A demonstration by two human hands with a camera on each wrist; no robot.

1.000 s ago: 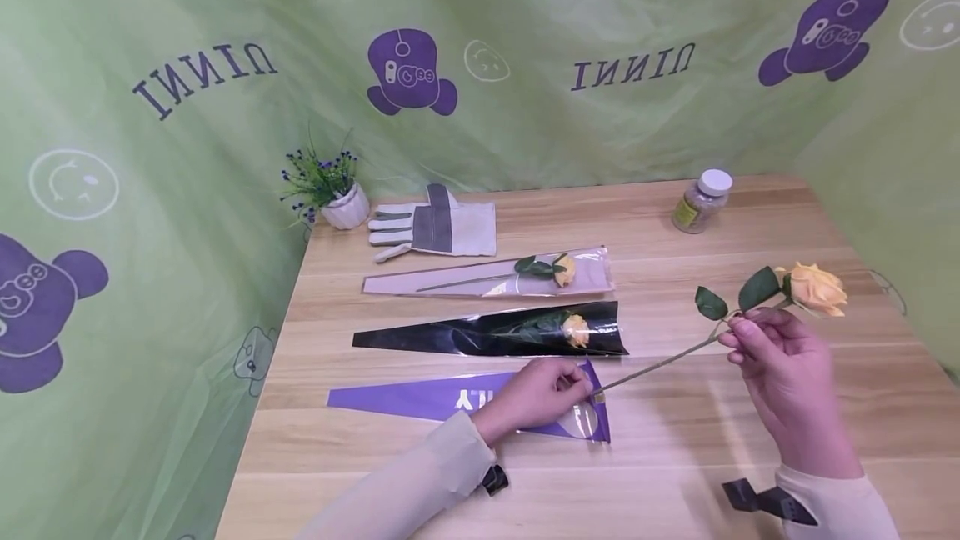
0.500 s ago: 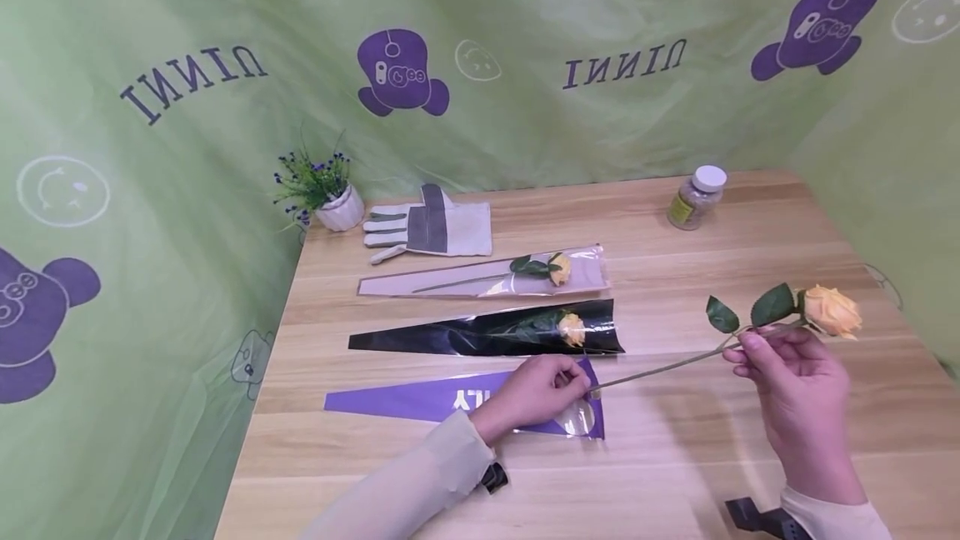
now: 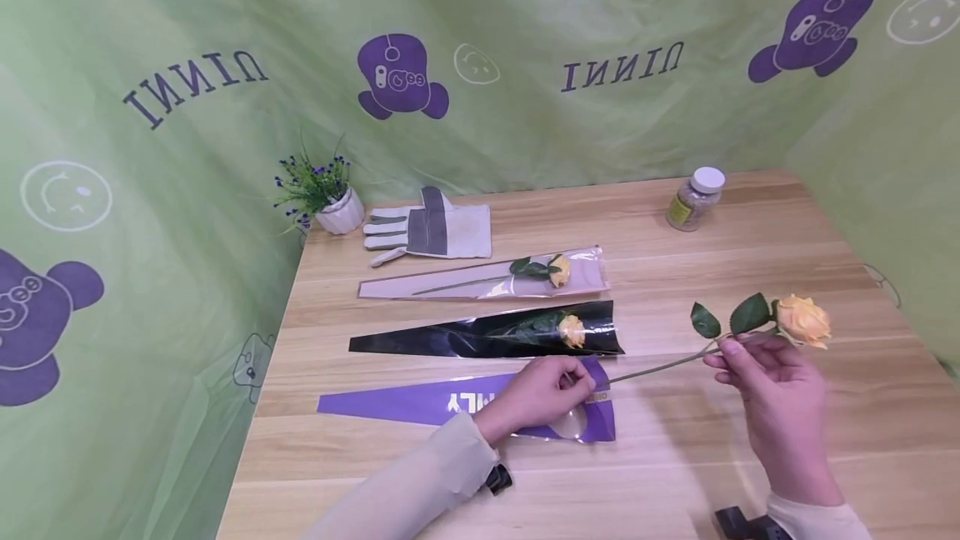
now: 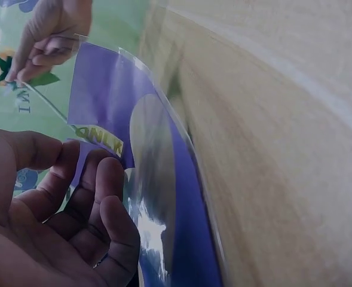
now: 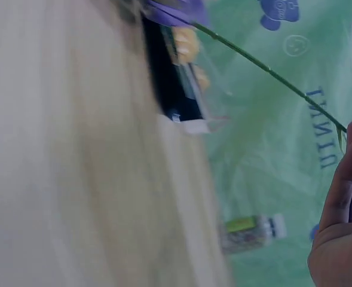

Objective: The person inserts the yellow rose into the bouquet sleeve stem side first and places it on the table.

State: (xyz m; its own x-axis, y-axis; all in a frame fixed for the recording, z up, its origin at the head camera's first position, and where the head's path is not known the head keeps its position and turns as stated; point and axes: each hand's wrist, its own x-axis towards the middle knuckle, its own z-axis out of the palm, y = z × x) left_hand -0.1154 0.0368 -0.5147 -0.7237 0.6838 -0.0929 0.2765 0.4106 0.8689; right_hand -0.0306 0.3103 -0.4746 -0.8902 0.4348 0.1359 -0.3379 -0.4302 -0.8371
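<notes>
A peach-coloured rose (image 3: 804,320) is in my right hand (image 3: 780,407), which pinches its stem just below the leaves. The thin green stem (image 5: 265,69) slants down to the mouth of a purple flower sleeve (image 3: 382,402). Its lower end is hidden at the sleeve and my left fingers. My left hand (image 3: 542,394) pinches the upper edge of that sleeve near its wide end. In the left wrist view, the purple film (image 4: 101,84) bulges up beside the curled fingers, with a gold-lettered label (image 4: 101,139) next to them.
Behind the purple sleeve lie a black sleeve (image 3: 420,340) and a pale pink sleeve (image 3: 397,284), each with a rose inside. A work glove (image 3: 427,227) and a potted plant (image 3: 337,207) stand back left. A white-capped jar (image 3: 693,200) is at the back right.
My right hand first shifted right and down with the rose, then back left. The purple sleeve's wide end now spreads further right past my left hand, which keeps its hold.
</notes>
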